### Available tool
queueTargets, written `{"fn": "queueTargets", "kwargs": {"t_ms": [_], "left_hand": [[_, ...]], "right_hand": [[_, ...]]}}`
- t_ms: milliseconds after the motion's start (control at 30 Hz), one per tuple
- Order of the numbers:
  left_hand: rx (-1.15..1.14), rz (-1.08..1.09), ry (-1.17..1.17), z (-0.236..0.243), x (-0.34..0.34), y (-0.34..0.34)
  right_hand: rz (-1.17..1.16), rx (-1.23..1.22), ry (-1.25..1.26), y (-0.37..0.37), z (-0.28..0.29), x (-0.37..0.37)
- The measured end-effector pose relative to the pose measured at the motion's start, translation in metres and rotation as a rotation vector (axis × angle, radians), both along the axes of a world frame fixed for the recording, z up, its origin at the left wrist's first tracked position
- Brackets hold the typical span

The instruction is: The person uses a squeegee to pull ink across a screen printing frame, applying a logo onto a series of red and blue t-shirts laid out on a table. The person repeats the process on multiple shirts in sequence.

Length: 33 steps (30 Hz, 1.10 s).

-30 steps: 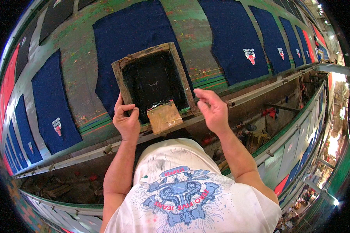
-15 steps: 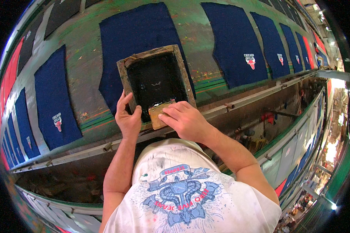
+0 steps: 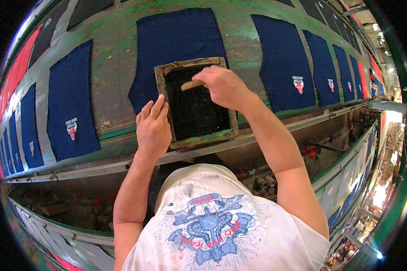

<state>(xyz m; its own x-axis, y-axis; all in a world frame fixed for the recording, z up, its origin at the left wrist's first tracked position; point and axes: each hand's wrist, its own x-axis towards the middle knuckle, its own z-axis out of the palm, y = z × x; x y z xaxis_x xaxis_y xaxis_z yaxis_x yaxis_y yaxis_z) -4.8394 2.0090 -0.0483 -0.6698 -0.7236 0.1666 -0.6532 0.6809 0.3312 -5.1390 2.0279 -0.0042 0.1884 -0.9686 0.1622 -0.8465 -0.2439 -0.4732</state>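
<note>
A wooden screen frame [image 3: 233, 126] with a dark, inked mesh [image 3: 194, 119] lies over the lower part of a navy fabric panel [image 3: 176, 31]. My left hand [image 3: 153, 126] rests at the frame's left side, fingers stretched out along it and over the edge; its thumb is hard to see. My right hand [image 3: 226, 88] is closed on a flat wooden squeegee [image 3: 190, 85], held at the upper part of the screen. The squeegee's lower edge is partly obscured, and I cannot tell how it meets the mesh.
More navy panels with printed logos [image 3: 285, 63] [image 3: 70, 99] lie along the long green-stained table [image 3: 108, 63]. Black panels [image 3: 81, 13] and red ones [image 3: 16, 77] lie beyond. A metal rail [image 3: 276, 126] runs along the near edge, above a dark gap with clutter.
My right hand took hold of the squeegee at the screen's near end and has moved it up to the far end. My left hand's fingers have straightened along the frame.
</note>
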Motion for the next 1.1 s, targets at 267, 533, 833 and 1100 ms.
{"fn": "queueTargets", "kwargs": {"t_ms": [267, 533, 833, 1100], "left_hand": [[0.014, 0.007, -0.005, 0.0, -0.004, 0.002], [0.144, 0.032, 0.305, -0.017, -0.007, -0.003], [0.353, 0.318, 0.634, -0.045, -0.031, 0.018], [0.276, 0.265, 0.64, -0.042, -0.027, 0.024]], "right_hand": [[-0.015, -0.069, 0.078, 0.014, -0.007, 0.012], [0.022, -0.067, 0.099, 0.097, -0.011, 0.051], [0.028, 0.056, -0.041, 0.144, -0.008, 0.065], [-0.59, -0.067, -0.444, 0.149, -0.035, 0.02]]}}
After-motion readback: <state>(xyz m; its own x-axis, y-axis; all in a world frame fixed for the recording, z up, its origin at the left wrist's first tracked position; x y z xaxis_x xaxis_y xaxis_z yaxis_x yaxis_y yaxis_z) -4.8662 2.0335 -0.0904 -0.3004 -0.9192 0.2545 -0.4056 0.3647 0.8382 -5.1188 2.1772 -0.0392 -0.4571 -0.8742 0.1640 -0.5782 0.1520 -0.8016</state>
